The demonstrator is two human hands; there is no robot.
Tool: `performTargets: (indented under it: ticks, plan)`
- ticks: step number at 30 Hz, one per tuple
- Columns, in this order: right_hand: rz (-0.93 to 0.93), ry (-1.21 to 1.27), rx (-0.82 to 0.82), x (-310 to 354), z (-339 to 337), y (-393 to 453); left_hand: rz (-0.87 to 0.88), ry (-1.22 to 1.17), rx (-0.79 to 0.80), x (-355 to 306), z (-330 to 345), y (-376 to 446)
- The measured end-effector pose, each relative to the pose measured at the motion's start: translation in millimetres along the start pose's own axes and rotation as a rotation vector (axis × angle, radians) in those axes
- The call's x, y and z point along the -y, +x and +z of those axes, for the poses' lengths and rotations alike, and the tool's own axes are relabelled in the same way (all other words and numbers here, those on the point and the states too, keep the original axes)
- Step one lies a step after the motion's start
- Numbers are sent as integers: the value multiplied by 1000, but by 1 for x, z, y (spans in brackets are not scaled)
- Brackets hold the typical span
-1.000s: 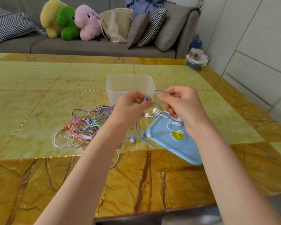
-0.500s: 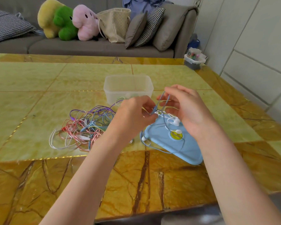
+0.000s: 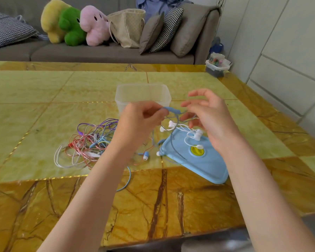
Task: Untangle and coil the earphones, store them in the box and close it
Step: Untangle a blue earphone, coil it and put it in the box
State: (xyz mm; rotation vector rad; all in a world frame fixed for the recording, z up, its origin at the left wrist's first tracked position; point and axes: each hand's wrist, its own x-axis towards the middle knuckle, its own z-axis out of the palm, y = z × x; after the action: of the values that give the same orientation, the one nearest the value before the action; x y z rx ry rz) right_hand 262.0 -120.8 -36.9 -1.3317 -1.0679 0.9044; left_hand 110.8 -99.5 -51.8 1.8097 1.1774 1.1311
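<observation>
the clear plastic box (image 3: 143,95) has nothing inside that i can see, and its light blue lid (image 3: 195,160) lies off, in front of the box. my left hand (image 3: 138,122) pinches the blue-grey earphone cord (image 3: 172,110), just in front of the box. my right hand (image 3: 207,117) has its fingers spread and loose, maybe only touching the cord. white earbuds (image 3: 193,133) hang over the lid. the coloured tangle of cables (image 3: 87,142), left of the lid, is not yet sorted, so i judge most work is left.

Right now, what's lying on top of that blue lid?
White earbuds and a loop of grey-blue cable rest on the blue lid. The right hand hides its far corner.
</observation>
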Motion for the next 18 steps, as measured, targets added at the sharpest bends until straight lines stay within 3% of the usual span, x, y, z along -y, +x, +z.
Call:
performTargets:
  ticks: [3,7,11,13,16,18]
  plan:
    - [-3,-50,76,2,0,-3,-81,-125,-41,-1,-6,1]
    - [33,-96,243,2,2,-4,-50,-25,-63,-1,-5,0]
    - [-13,-236,260,0,1,-4,-46,-9,-32,0,-2,0]
    - [-36,-331,292,1,0,-3,-156,-195,-44,-3,-3,0]
    - [-84,-539,326,-4,2,-4,-375,-750,-23,-7,-11,5]
    - [-106,-485,285,-6,2,-4,-353,-756,20,-5,-17,7]
